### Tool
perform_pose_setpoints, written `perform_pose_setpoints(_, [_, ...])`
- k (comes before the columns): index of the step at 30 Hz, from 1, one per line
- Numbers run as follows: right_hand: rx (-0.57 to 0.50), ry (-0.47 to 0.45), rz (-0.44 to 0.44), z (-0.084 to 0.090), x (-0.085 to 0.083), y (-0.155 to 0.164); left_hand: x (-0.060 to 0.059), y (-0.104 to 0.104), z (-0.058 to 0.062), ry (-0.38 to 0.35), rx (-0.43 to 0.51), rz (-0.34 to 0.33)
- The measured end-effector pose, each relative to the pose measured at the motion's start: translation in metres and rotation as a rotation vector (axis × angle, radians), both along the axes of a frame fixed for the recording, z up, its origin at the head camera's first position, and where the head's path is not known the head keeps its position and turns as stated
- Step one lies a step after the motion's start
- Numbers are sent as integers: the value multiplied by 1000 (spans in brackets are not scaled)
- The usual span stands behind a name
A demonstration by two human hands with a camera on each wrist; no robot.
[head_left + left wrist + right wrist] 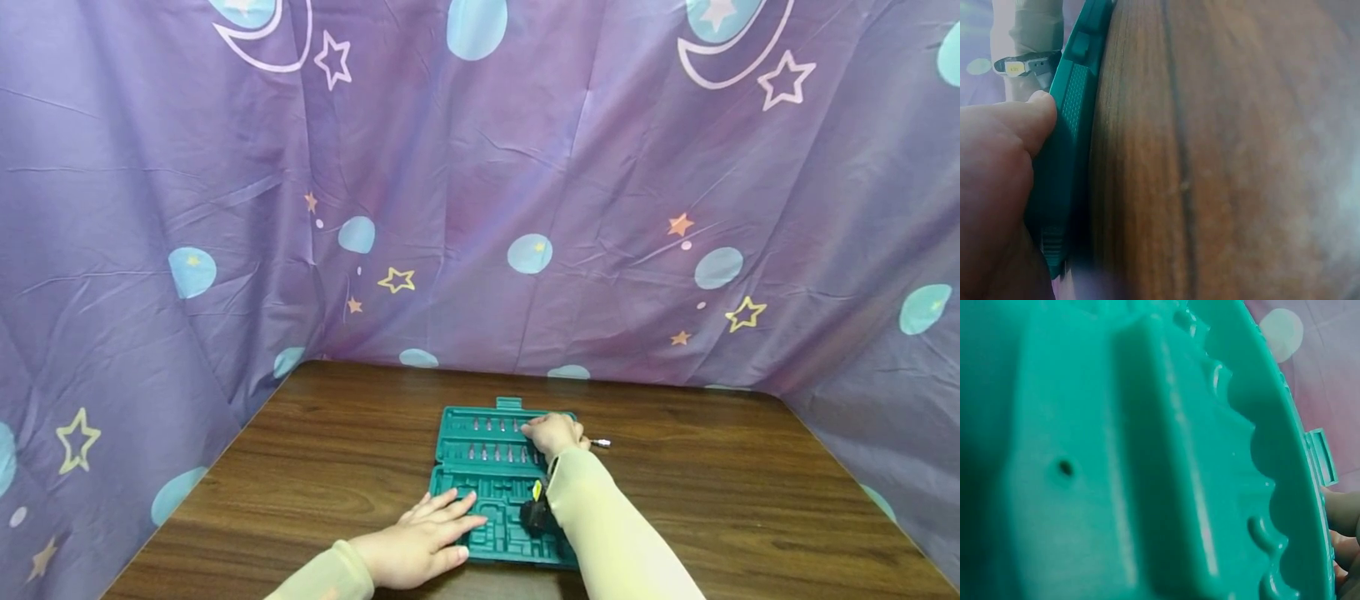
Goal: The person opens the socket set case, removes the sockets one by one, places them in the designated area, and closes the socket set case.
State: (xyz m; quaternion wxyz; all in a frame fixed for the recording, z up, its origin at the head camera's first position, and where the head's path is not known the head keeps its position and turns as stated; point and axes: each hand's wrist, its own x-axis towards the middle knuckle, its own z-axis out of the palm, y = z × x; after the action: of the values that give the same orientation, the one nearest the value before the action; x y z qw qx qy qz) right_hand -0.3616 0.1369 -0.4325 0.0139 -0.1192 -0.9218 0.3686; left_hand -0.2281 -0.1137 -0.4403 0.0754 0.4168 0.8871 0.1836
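A green plastic case (480,479) lies unfolded on the table. Its far half carries two rows of small metal screwdriver bits (497,452), and its near half has moulded recesses. My left hand (422,540) rests with spread fingers on the near left part; in the left wrist view its thumb (1041,115) lies against the case's edge. Over the far right corner is my right hand (553,433), its fingertips at the end of the back bit row. Whatever lies between those fingertips is hidden. A silver-tipped rod (601,442) shows just right of that hand.
The brown wooden table (712,483) surrounds the case. A purple curtain with stars and moons (450,167) hangs behind and at both sides. A latch tab (508,403) sticks out from the case's far edge. A dark device (535,512) sits on the right wrist, above the near half.
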Motion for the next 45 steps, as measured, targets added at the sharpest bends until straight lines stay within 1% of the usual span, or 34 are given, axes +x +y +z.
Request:
perform_pose_setpoints(6, [-42, 10, -13, -3, 0, 1, 0, 0, 0, -5, -5, 3])
perform_pose_setpoints(9, [-57, 17, -28, -4, 0, 0, 0, 0, 2, -19, -1, 1])
perform_pose_setpoints(15, [-147, 35, -81, -4, 1, -1, 1, -1, 3, -39, 1, 4])
perform_pose_setpoints(20, [-133, 45, -81, -3, 1, -2, 1, -1, 3, -43, 2, 9])
perform_pose_setpoints(26, [-91, 54, -71, -5, -1, -1, 1, -1, 3, -26, -1, 7])
perform_pose_setpoints(29, [-93, 57, -73, -6, 0, -1, 1, 0, 3, -19, -1, 5])
perform_pose_setpoints(34, [-105, 78, -83, -5, 2, -2, 1, -1, 3, -31, 4, 5])
perform_pose_setpoints(40, [-165, 126, -94, -6, 1, -2, 1, -2, 2, -30, 6, 5])
perform_pose_setpoints(45, [-246, 103, -84, -7, 0, 4, 0, -1, 3, -49, 2, 0])
